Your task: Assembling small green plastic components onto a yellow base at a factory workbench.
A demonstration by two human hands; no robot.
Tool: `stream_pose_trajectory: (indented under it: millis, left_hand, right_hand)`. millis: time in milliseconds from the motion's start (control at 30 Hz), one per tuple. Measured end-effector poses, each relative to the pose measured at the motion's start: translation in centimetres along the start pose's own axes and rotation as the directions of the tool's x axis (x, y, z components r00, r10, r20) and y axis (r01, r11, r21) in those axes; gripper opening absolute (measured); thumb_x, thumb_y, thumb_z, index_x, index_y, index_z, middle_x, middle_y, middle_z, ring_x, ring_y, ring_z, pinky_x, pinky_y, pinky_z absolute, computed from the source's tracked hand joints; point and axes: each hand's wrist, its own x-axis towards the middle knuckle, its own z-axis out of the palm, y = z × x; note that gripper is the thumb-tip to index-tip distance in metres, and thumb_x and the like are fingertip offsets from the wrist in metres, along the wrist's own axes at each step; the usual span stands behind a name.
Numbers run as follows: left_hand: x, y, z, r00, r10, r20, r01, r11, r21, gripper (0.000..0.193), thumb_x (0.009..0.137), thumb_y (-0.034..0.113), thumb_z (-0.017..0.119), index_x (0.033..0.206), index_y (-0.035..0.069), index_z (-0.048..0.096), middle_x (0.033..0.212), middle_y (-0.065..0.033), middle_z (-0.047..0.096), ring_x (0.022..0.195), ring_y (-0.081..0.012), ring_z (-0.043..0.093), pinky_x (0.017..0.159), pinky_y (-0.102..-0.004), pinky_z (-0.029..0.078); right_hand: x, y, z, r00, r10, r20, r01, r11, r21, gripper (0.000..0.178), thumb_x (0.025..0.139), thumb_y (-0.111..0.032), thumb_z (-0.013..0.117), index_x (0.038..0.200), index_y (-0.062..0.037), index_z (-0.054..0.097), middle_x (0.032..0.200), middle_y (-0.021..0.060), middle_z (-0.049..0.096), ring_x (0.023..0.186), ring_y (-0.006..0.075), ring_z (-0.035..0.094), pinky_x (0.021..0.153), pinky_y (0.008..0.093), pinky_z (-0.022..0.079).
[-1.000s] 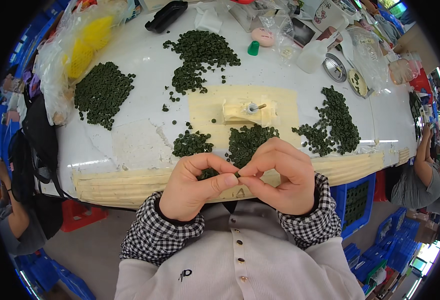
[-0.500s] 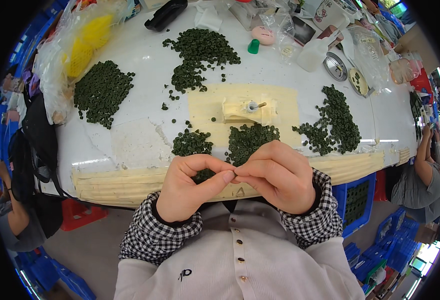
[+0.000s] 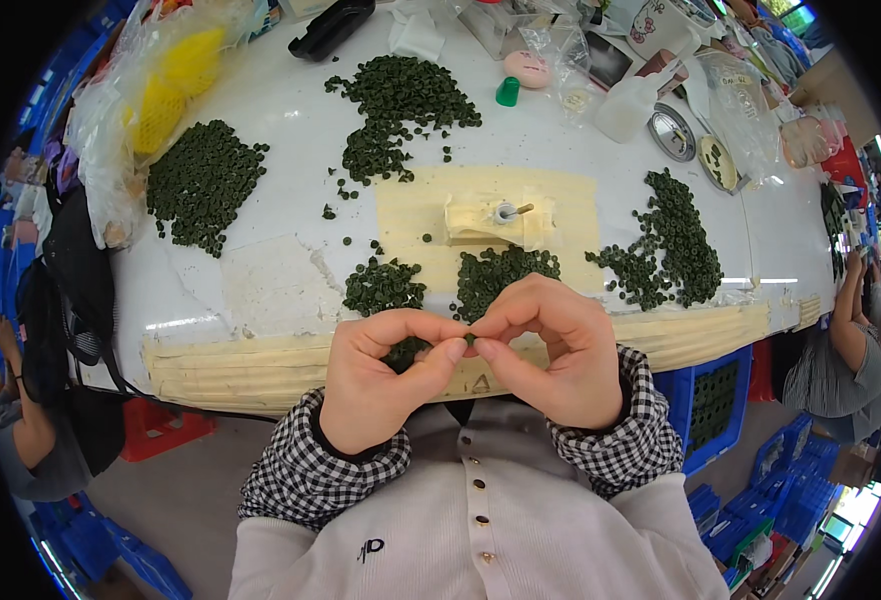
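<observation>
Between my two hands, just above the table's front edge, is a small dark green round part (image 3: 471, 340). My left hand (image 3: 386, 375) pinches it from the left with thumb and forefinger. From the right, thumb and fingers of my right hand (image 3: 551, 350) close on the same part. Beyond the hands lie two piles of like parts, one pile of green rings (image 3: 501, 280) and one pile of green pieces (image 3: 383, 284). Further back, a small taped block with a metal tube and thin pin (image 3: 509, 212) is fixed on the yellow tape.
More dark green piles lie at the far left (image 3: 206, 188), back middle (image 3: 401, 100) and right (image 3: 676, 240). Plastic bags (image 3: 111, 130), a green cap (image 3: 508, 92) and a round tin (image 3: 671, 132) stand behind. A blue crate (image 3: 711, 405) sits below the right edge.
My right hand's fingers have shifted and curled into a rounder pinch. The green part now shows between the fingertips, where it was mostly covered before. The left hand has barely moved.
</observation>
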Motion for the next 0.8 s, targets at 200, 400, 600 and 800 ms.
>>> stream_pose_trajectory:
  millis: [200,400,600,800]
  left_hand:
    - [0.0,-0.3,-0.2,1.0,0.015,0.008,-0.015,1.0,0.006,0.011,0.084,0.0,0.061,0.093,-0.003,0.065,0.083,-0.0032,0.067,0.068,-0.0009,0.052,0.06,-0.0161,0.042]
    - [-0.1,-0.2,-0.6,0.978,-0.209,0.002,0.192,0.894,-0.406,0.009,0.088,0.004,0.057,0.094,0.0,0.062,0.081,-0.006,0.066,0.056,-0.0001,0.041,0.05,-0.0164,0.034]
    - [-0.5,-0.2,-2.1,0.958,-0.279,-0.059,0.188,0.773,-0.606,0.017,0.094,0.017,0.051,0.092,0.003,0.059,0.078,-0.0065,0.062,0.052,-0.0033,0.036,0.048,-0.0185,0.029]
    - [-0.5,-0.1,-2.3,0.958,-0.284,-0.043,0.162,0.658,-0.736,0.019,0.095,0.015,0.045,0.104,0.001,0.055,0.088,-0.0088,0.06,0.06,-0.0066,0.04,0.051,-0.0203,0.032]
  right_hand:
    - [0.0,0.2,0.4,0.999,-0.022,-0.025,0.022,1.0,0.018,0.014,0.075,0.006,0.063,0.088,0.0027,0.062,0.084,0.0085,0.06,0.073,0.0123,0.063,0.064,0.0225,0.051]
    - [0.4,-0.3,0.4,0.991,-0.079,-0.112,0.063,0.988,-0.14,0.011,0.076,0.006,0.064,0.087,0.0032,0.063,0.081,0.0092,0.061,0.07,0.0133,0.063,0.062,0.0228,0.052]
    - [0.6,-0.4,-0.5,0.99,-0.14,0.025,0.132,0.843,-0.521,0.011,0.071,-0.001,0.069,0.08,-0.0018,0.062,0.075,0.0069,0.055,0.068,0.0194,0.057,0.06,0.0281,0.047]
    - [0.8,0.6,0.7,0.953,-0.224,0.204,0.302,0.659,-0.689,0.016,0.066,-0.006,0.071,0.078,-0.0059,0.06,0.075,0.005,0.05,0.073,0.0237,0.049,0.064,0.0325,0.042]
